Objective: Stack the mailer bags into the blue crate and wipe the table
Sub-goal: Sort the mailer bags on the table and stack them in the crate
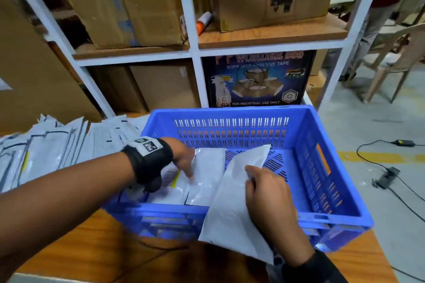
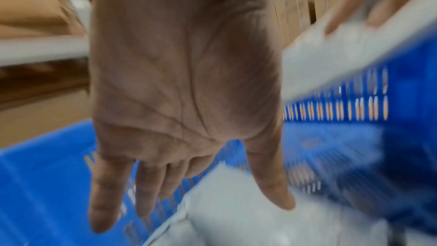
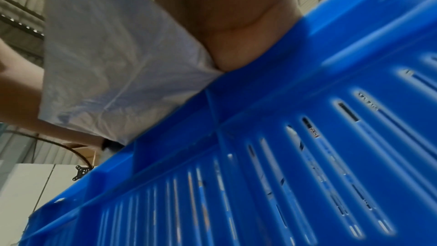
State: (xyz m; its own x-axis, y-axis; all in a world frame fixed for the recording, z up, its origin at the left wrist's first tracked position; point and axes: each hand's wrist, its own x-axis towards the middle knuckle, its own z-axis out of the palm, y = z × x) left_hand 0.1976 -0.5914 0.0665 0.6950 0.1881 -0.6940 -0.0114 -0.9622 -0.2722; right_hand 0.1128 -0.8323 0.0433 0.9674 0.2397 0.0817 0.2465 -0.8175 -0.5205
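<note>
The right hand (image 1: 268, 202) is gripping a white mailer (image 1: 232, 200) over the blue crate's (image 1: 322, 219) near rim; the left hand (image 1: 182, 156), fingers (image 2: 104, 194) straight, is touching mailers inside

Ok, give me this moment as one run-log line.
left hand: open, over bags in blue crate | right hand: holds white mailer bag across near rim | pile: waits on table

The crate (image 1: 305, 151) is bright blue, its walls patterned with rows of narrow slots. Inside it and draped over its near rim lie plain white mailer bags (image 1: 232, 193) — left of the crate, the piled mailers (image 1: 53, 145) are white with thin black lines, on an orange-brown wood-grain table (image 1: 96, 243).
</note>
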